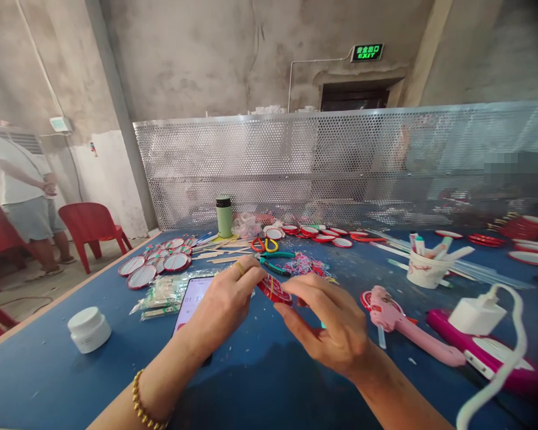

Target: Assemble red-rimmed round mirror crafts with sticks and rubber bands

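My left hand [224,301] and my right hand [329,325] meet over the blue table [58,370], both gripping a small round red-rimmed disc [274,289] between their fingertips. The disc is tilted and partly hidden by my fingers. A ring sits on a left finger and a bead bracelet [142,406] circles my left wrist. A phone [192,298] lies lit under my left hand. Teal pliers [273,261] and a tangle of coloured thread [305,264] lie just beyond the disc.
A pink glue gun [406,325], a white charger [477,313] on a pink device, a paper cup of pens [425,269], a white jar [88,328], a green flask [224,216], scissors [264,243] and several red discs [155,266]. A person [22,191] stands left by red chairs [92,230].
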